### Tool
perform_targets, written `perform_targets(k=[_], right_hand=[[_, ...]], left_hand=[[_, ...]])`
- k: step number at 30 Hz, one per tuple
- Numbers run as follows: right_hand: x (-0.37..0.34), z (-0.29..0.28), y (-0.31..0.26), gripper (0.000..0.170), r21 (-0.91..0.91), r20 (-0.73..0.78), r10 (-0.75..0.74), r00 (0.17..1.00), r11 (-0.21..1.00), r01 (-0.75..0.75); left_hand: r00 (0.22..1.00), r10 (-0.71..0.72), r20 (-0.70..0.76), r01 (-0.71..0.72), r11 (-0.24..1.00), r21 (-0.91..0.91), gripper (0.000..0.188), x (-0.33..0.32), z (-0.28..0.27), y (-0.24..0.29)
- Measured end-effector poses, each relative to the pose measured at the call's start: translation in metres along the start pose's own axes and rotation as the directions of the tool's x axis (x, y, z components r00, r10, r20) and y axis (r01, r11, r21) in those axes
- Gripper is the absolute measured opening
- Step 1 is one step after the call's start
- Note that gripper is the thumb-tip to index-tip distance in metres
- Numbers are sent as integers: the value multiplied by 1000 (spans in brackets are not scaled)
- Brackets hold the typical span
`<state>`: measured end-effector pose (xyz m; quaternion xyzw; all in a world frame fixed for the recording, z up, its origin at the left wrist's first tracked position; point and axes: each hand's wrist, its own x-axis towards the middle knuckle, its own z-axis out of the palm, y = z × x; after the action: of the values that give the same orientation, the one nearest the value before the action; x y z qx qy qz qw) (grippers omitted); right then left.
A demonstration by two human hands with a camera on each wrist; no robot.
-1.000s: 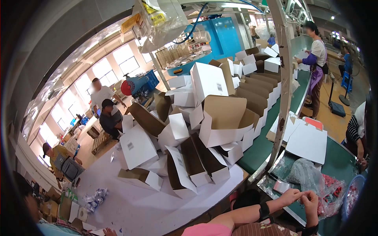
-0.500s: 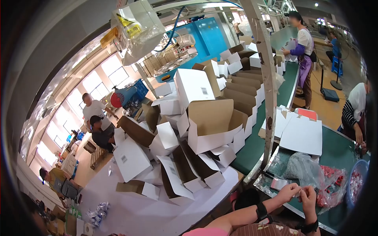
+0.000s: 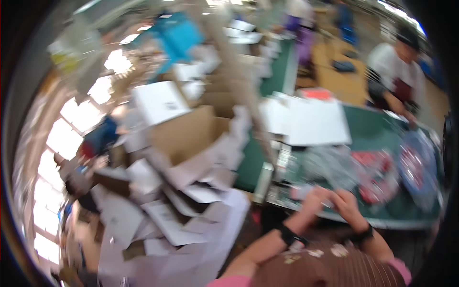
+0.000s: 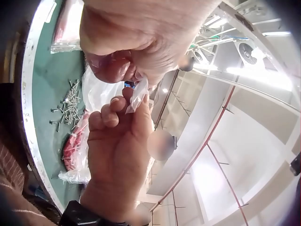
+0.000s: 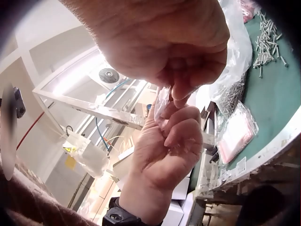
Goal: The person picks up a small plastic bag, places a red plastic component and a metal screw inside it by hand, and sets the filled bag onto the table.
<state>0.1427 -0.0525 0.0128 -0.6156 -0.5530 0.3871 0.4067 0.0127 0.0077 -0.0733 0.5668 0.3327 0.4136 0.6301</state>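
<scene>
In front of the body my left hand (image 3: 314, 203) and right hand (image 3: 348, 206) meet at the fingertips, above the near edge of the green work table (image 3: 363, 125). Between them is a small clear plastic bag (image 4: 138, 96), pinched by the fingers of both hands. The right wrist view shows the same bag (image 5: 162, 107) sticking out past the left thumb. What the bag contains is hidden by the fingers. Loose screws (image 4: 68, 107) lie on the table beyond the hands, near a clear bag of screws (image 5: 229, 98) and a stack of small plastic bags (image 5: 239, 133).
A bag of red pieces (image 3: 375, 178) and a blue basket (image 3: 416, 165) sit on the table's right side. Flat white cardboard (image 3: 318, 122) lies at its back. A post (image 3: 239, 81) and piled white boxes (image 3: 162, 103) stand to the left. A person (image 3: 394, 71) works across the table.
The head view has swung to the right and blurred, so the boxes slide left and the green table comes further into view. Both hands stay together at the fingertips.
</scene>
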Motion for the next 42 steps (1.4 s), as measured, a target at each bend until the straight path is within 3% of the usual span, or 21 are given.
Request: perform_targets(k=[1, 2, 3, 4, 5, 8, 12, 15, 17, 21, 23, 27, 29, 33, 35, 39, 42], right_hand=[[0, -2, -2, 33, -35, -10, -68, 998, 997, 68], [-1, -2, -2, 32, -12, -13, -16, 1000, 1000, 16], [-3, -4, -4, 30, 30, 8, 6, 1000, 1000, -6], [-4, 0, -5, 28, 123, -7, 58, 998, 991, -57], [-4, 2, -3, 27, 229, -15, 91, 996, 970, -86], [-3, -1, 3, 25, 315, 9, 103, 995, 944, -100], [-2, -3, 0, 25, 406, 7, 168, 986, 900, -157], [-1, -3, 1, 23, 457, 6, 145, 989, 880, -131], [0, -3, 1, 23, 522, -33, 141, 989, 847, -103], [3, -4, 6, 23, 526, -64, 150, 987, 845, -94], [3, -4, 5, 23, 532, -91, 153, 984, 843, -81], [3, -4, 7, 23, 548, -116, 144, 983, 834, -57], [2, -3, 8, 24, 550, -130, 146, 981, 833, -52], [2, -2, 13, 25, 417, -163, 132, 978, 908, -53], [1, -3, 9, 24, 456, -144, 172, 974, 885, -89], [1, -3, 8, 24, 516, -122, 145, 982, 855, -62], [2, -3, 7, 24, 502, -129, 131, 983, 863, -49]], left_hand=[[990, -126, 60, 129, 990, -50, 21, -3, -3, 18], [925, -379, 37, 380, 912, -157, 19, -7, -1, 40], [897, -442, -17, 418, 858, -298, 17, -9, 3, 49], [889, -458, 3, 434, 840, -325, 17, -12, 2, 60], [884, -468, 6, 442, 830, -340, 17, -14, 2, 67], [909, -411, 62, 401, 828, -391, 21, -17, 2, 75], [887, -461, 25, 442, 832, -335, 24, -15, 1, 72], [888, -443, 126, 454, 798, -397, 25, -16, -2, 66], [916, -382, 123, 397, 817, -418, 14, -14, -4, 56], [913, -397, 88, 396, 820, -413, 11, -18, 0, 63], [894, -383, 230, 447, 749, -490, 9, -17, -8, 60], [862, -457, 220, 502, 709, -496, 6, -15, -4, 78], [827, -485, 284, 561, 678, -475, 10, -16, -4, 76], [827, -511, 235, 562, 751, -346, 16, -18, -6, 66], [825, -525, 210, 565, 747, -350, 18, -15, -6, 63], [762, -539, 360, 648, 626, -433, 21, -16, -9, 66], [774, -536, 337, 633, 675, -379, 19, -16, -7, 63]])
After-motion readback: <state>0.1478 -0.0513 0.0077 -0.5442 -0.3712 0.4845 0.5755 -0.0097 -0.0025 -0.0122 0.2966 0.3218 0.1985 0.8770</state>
